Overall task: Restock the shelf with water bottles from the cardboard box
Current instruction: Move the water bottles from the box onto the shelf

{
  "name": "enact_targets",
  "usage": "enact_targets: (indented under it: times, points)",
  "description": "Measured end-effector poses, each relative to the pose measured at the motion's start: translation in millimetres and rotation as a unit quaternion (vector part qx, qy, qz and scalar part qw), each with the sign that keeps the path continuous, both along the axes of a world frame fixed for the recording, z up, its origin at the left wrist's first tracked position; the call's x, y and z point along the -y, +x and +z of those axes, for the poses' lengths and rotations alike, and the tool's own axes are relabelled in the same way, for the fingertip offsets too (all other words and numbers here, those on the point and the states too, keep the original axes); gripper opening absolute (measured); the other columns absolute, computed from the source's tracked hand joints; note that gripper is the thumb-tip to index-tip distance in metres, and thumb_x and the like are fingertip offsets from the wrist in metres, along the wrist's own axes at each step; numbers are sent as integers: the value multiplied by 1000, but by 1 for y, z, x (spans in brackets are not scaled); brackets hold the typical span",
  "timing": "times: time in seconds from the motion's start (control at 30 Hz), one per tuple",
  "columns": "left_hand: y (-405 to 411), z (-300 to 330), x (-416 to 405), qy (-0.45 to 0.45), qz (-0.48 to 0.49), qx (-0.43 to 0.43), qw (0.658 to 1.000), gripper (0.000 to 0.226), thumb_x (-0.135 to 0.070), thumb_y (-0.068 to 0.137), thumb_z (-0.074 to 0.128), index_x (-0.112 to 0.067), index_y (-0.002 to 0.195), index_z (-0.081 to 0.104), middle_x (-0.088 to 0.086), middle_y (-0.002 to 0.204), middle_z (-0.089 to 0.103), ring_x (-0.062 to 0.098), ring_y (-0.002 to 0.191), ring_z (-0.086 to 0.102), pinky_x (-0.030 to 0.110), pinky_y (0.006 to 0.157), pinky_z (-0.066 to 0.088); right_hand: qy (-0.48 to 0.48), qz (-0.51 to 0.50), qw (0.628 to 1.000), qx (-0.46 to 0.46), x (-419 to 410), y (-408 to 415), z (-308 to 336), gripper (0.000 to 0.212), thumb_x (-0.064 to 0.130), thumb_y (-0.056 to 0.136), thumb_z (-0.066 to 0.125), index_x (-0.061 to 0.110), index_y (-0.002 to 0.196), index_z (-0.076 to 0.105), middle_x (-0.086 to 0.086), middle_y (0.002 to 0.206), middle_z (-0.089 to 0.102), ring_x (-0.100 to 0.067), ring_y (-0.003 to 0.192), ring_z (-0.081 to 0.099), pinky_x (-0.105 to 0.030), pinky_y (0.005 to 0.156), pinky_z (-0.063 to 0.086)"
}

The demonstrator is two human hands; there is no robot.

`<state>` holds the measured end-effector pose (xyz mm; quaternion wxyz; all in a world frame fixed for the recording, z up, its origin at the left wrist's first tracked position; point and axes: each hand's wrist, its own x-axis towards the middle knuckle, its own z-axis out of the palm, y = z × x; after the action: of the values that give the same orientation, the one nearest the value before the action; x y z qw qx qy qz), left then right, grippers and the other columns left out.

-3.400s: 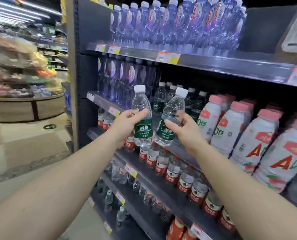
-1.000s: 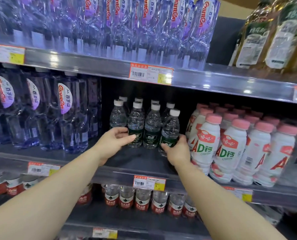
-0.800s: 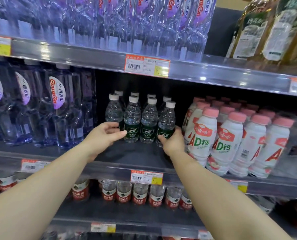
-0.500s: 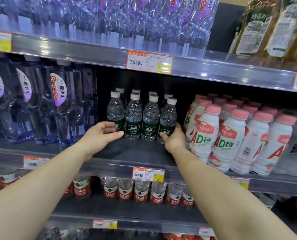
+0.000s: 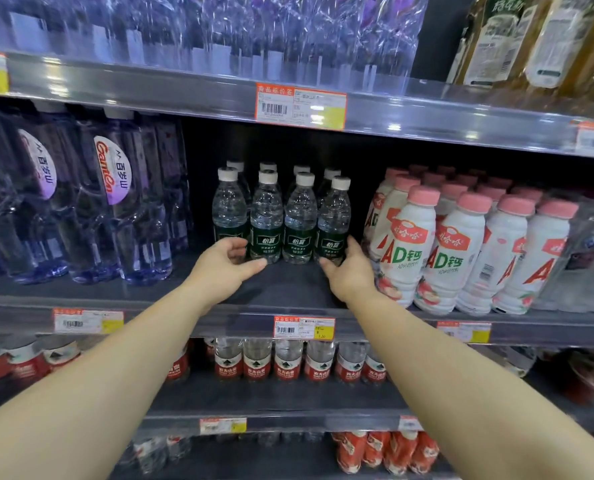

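Here, at frame centre, left hand fingers curl round the end water bottle | right hand clasps the opposite one | shelf row upright | best released gently, labels forward.

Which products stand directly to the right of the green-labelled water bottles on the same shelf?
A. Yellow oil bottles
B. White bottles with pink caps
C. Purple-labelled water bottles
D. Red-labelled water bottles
B: the white bottles with pink caps stand just right of the green-labelled water bottles, beside the right hand.
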<state>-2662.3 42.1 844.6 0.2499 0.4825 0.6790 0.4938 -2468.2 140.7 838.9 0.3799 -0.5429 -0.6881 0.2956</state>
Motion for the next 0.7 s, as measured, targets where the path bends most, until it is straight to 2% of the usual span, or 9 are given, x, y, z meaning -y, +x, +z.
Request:
enact_targets:
  times: [0.07,0.23,0.33,0.4,0.47,0.57,0.7]
  points:
    - [7,-1,0,-6,7,-56,998,65,-34,86,74,-14,142,47,4,142,53,19,127,52,33,108,40,23,16,999,28,11,3,3,73,24,95,60,8,153,18,-8,151,41,-23,138,38,-22,105,28]
    - [28,4,23,-49,44,-244,967,66,-49,92,59,-18,147,41,5,151,44,30,138,40,42,112,37,21,72,993,87,45,18,11,63,34,101,44,16,155,16,-6,156,32,-25,140,35,-31,110,31]
    - [48,7,43,-127,47,-384,913,73,-59,94,46,-20,153,29,6,159,32,32,144,28,48,116,30,41,114,983,136,70,35,10,61,34,103,39,12,154,16,-7,159,26,-24,144,28,-32,114,27]
    - [72,10,59,-166,53,-450,876,75,-64,94,37,-22,155,23,5,163,24,31,148,20,51,119,21,64,127,975,173,90,54,9,59,34,103,38,9,153,18,-11,156,29,-27,142,29,-35,113,28]
    - [108,12,76,-180,49,-477,859,75,-66,95,31,-23,156,20,4,165,17,31,151,13,53,121,14,91,131,963,217,111,86,7,59,36,103,36,10,153,18,-11,157,26,-28,143,26,-38,114,27]
    - [185,8,101,-171,17,-492,854,72,-63,97,27,-23,156,18,3,166,11,30,152,7,53,121,8,120,104,941,300,140,163,1,60,42,103,31,18,155,13,-4,162,15,-27,148,11,-44,118,17]
    - [315,-5,115,-148,-59,-496,854,70,-62,98,27,-24,156,20,4,166,12,30,152,6,52,122,7,83,14,923,376,178,304,-7,59,48,102,25,23,155,12,-3,163,10,-29,149,3,-50,118,8]
